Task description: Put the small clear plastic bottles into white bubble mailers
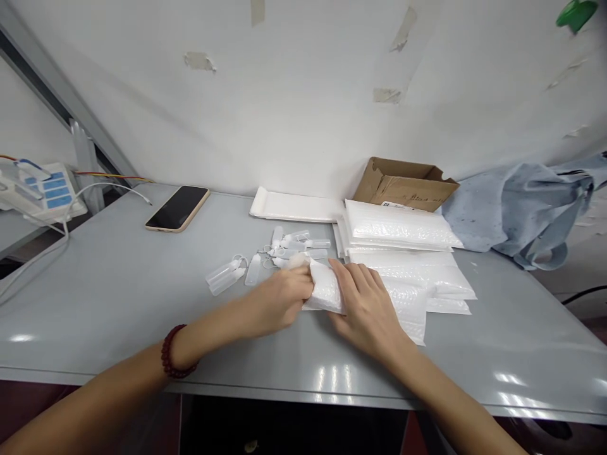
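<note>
A white bubble mailer (327,289) lies on the grey table (118,297) in front of me. My left hand (279,298) is closed on its left end, fingers pinched at the opening, a dark red bead bracelet on the wrist. My right hand (365,306) lies flat on the mailer with fingers stretched out, pressing it down. Just behind my hands lie several small clear plastic bottles (265,256) with loops.
A stack of white bubble mailers (403,227) sits to the right, with a brown cardboard box (403,182) behind it. A white tray (294,207) and a phone (177,207) lie near the wall. Blue cloth (521,208) lies far right; a device with cables (42,189) stands far left.
</note>
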Action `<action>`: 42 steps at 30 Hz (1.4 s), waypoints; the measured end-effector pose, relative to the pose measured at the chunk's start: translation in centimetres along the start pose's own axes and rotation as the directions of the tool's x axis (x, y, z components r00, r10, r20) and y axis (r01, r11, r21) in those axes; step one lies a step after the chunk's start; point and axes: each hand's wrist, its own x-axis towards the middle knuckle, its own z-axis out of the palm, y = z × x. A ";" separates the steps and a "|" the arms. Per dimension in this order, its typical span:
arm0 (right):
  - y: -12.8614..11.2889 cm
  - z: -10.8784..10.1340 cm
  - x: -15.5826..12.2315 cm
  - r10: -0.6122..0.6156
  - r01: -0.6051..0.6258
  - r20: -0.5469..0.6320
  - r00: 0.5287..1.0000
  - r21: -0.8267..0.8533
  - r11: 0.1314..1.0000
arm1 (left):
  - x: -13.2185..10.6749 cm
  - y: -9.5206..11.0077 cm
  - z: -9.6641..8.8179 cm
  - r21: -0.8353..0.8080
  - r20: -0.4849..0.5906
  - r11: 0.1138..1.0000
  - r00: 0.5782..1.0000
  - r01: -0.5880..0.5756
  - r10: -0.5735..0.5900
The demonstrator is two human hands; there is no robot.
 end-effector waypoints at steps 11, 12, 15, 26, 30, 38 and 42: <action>1.3 -0.4 0.3 0.137 -0.136 0.011 0.991 -0.054 0.989 | -2.5 -3.4 -8.7 0.236 0.051 0.686 0.697 0.688 -0.716; 1.4 -0.5 0.3 0.144 -0.143 0.009 0.990 -0.058 0.988 | -2.8 -4.2 -9.1 0.309 0.054 0.622 0.639 0.720 -0.767; 1.6 -0.6 0.2 0.148 -0.148 -0.009 0.989 -0.070 0.986 | -3.3 -5.8 -9.5 0.382 0.111 0.534 0.536 0.754 -0.837; 1.5 -0.4 0.3 0.148 -0.148 -0.003 0.989 -0.055 0.987 | -3.2 -7.1 -8.5 0.281 0.032 0.534 0.549 0.797 -0.835; 1.5 -0.4 0.3 0.143 -0.142 0.013 0.990 -0.058 0.988 | -3.0 -6.2 -9.1 0.123 -0.251 0.525 0.538 0.842 -0.804; 1.3 -0.3 0.3 0.137 -0.137 0.015 0.990 -0.035 0.990 | -0.7 -0.9 -6.0 -0.527 -0.236 0.705 0.714 0.476 -0.659; 1.2 -0.2 0.3 0.128 -0.128 -0.004 0.992 -0.019 0.992 | 0.1 -0.1 -3.4 -0.568 -0.087 0.666 0.770 0.484 -0.633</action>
